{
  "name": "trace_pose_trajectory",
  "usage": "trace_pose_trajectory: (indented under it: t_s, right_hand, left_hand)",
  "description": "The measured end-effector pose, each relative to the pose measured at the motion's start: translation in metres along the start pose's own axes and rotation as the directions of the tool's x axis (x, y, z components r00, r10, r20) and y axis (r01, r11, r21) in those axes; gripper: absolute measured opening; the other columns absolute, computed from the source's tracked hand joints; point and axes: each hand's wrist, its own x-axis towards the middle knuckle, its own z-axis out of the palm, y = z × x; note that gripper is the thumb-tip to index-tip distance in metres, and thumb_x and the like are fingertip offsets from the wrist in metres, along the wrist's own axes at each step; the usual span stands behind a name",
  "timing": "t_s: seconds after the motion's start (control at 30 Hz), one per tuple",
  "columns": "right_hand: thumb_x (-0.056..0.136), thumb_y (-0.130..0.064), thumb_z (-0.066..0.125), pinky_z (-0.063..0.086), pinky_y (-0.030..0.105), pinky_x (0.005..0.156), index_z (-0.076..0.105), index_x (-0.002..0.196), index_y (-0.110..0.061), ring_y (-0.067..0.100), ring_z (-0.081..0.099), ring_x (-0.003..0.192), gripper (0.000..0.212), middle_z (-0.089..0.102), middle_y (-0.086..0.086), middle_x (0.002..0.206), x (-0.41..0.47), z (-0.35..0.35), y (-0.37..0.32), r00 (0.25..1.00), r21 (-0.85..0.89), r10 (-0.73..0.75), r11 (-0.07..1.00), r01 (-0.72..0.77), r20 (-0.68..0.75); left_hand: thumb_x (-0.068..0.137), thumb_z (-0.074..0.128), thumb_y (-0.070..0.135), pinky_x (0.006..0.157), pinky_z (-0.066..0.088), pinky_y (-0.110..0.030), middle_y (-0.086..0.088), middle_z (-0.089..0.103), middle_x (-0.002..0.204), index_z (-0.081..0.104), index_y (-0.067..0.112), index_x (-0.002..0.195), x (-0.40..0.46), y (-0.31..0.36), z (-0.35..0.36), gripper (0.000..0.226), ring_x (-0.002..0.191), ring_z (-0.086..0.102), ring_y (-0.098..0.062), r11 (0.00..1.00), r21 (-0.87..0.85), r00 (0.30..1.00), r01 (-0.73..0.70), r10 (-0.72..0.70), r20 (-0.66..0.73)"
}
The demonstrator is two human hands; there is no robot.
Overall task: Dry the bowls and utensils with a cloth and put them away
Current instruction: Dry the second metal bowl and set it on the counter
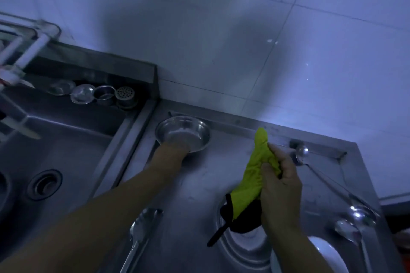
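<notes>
A steel bowl (183, 132) sits at the back of the steel counter (199, 184). My left hand (175, 148) reaches to the bowl's near rim; its fingers are blurred and partly hidden by the bowl, so the grip is unclear. My right hand (280, 186) is shut on a yellow-green cloth (255, 168) with a black edge and loop, held above a steel plate (241, 248). A steel spoon (138, 235) lies at the front left. Several ladles and spoons (355, 217) lie at the right. A white bowl (326, 252) shows at the bottom right.
A steel sink (55, 150) with a round drain (44, 184) lies to the left. On its back ledge stand small steel cups and a strainer (104, 94). White pipes (24, 51) cross the upper left. A tiled wall (244, 40) rises behind the counter.
</notes>
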Motion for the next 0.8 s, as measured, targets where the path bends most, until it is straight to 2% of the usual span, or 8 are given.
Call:
trace_pose_trajectory:
  t_s: [0.1,0.2,0.27,0.37,0.53,0.6,0.67,0.8]
  right_hand:
    - [0.088,0.003,0.051,0.055,0.036,0.075,0.065,0.1,-0.042,0.013,0.066,0.084,0.049,0.071,-0.011,0.096,0.009,0.021,0.018,0.998,-0.01,0.04,0.999,-0.04,0.042]
    - [0.087,0.005,0.05,0.053,0.035,0.077,0.064,0.101,-0.039,0.011,0.066,0.089,0.047,0.07,-0.012,0.095,0.02,0.04,0.027,0.994,-0.043,0.046,0.998,-0.042,0.102]
    - [0.086,0.005,0.049,0.05,0.026,0.073,0.063,0.098,-0.04,0.002,0.064,0.084,0.048,0.069,-0.018,0.091,0.027,0.052,0.031,0.989,-0.086,0.044,0.996,-0.032,0.141]
    - [0.087,0.004,0.048,0.054,0.024,0.074,0.062,0.099,-0.039,0.007,0.064,0.086,0.047,0.068,-0.009,0.1,0.037,0.07,0.035,0.977,-0.135,0.07,0.99,-0.043,0.203]
    - [0.088,-0.002,0.056,0.047,0.031,0.09,0.065,0.109,-0.022,0.02,0.06,0.101,0.03,0.065,-0.003,0.107,0.061,0.13,0.04,0.938,-0.275,-0.014,0.955,0.116,0.347]
    - [0.087,-0.002,0.056,0.038,0.023,0.089,0.065,0.112,-0.014,0.022,0.056,0.105,0.029,0.062,0.0,0.107,0.069,0.166,0.046,0.903,-0.379,-0.082,0.889,0.258,0.423]
    - [0.088,-0.007,0.055,0.038,0.031,0.092,0.065,0.111,-0.008,0.029,0.055,0.106,0.025,0.063,0.013,0.111,0.073,0.203,0.059,0.848,-0.509,-0.064,0.775,0.374,0.526]
    - [0.085,-0.03,0.061,0.036,0.03,0.072,0.053,0.074,-0.013,0.028,0.054,0.091,0.022,0.059,0.012,0.091,0.066,0.244,0.089,0.642,-0.66,0.254,0.527,0.535,0.723]
  left_hand:
    - [0.045,0.087,0.023,0.049,0.046,-0.015,-0.002,0.069,0.073,0.072,0.018,0.078,0.012,0.001,0.002,0.036,0.065,0.067,-0.016,0.977,0.062,0.977,-0.204,0.199,0.07]
    - [0.017,0.088,0.015,0.034,0.034,-0.014,0.003,0.055,0.044,0.065,0.019,0.05,0.022,-0.003,0.006,0.04,0.036,0.054,-0.014,0.95,0.179,0.967,-0.254,0.249,0.051]
    - [0.026,0.088,0.008,0.039,0.042,-0.016,-0.001,0.059,0.051,0.069,0.014,0.06,0.021,-0.01,0.005,0.04,0.043,0.058,-0.018,0.926,0.224,0.953,-0.304,0.295,0.076]
    - [0.042,0.087,0.017,0.068,0.055,-0.033,-0.01,0.069,0.08,0.071,0.006,0.091,0.021,-0.042,-0.003,0.052,0.073,0.067,-0.027,0.911,0.229,0.939,-0.344,0.34,0.057]
    - [0.047,0.083,0.03,0.082,0.035,-0.03,-0.004,0.068,0.091,0.068,0.012,0.093,0.046,-0.094,-0.037,0.051,0.088,0.063,-0.025,0.847,0.375,0.92,-0.377,0.39,0.045]
    - [0.046,0.085,0.03,0.085,0.044,-0.033,-0.004,0.07,0.098,0.07,0.013,0.094,0.059,-0.102,-0.041,0.053,0.095,0.065,-0.025,0.791,0.422,0.887,-0.442,0.457,0.072]
    - [0.052,0.081,0.026,0.085,0.05,-0.039,-0.006,0.071,0.101,0.072,0.011,0.094,0.07,-0.107,-0.042,0.045,0.099,0.065,-0.029,0.728,0.428,0.833,-0.536,0.54,0.125]
    - [0.052,0.082,0.011,0.082,0.053,-0.034,-0.006,0.073,0.091,0.074,0.01,0.082,0.085,-0.115,-0.04,0.03,0.091,0.068,-0.026,0.615,0.46,0.742,-0.641,0.651,0.163]
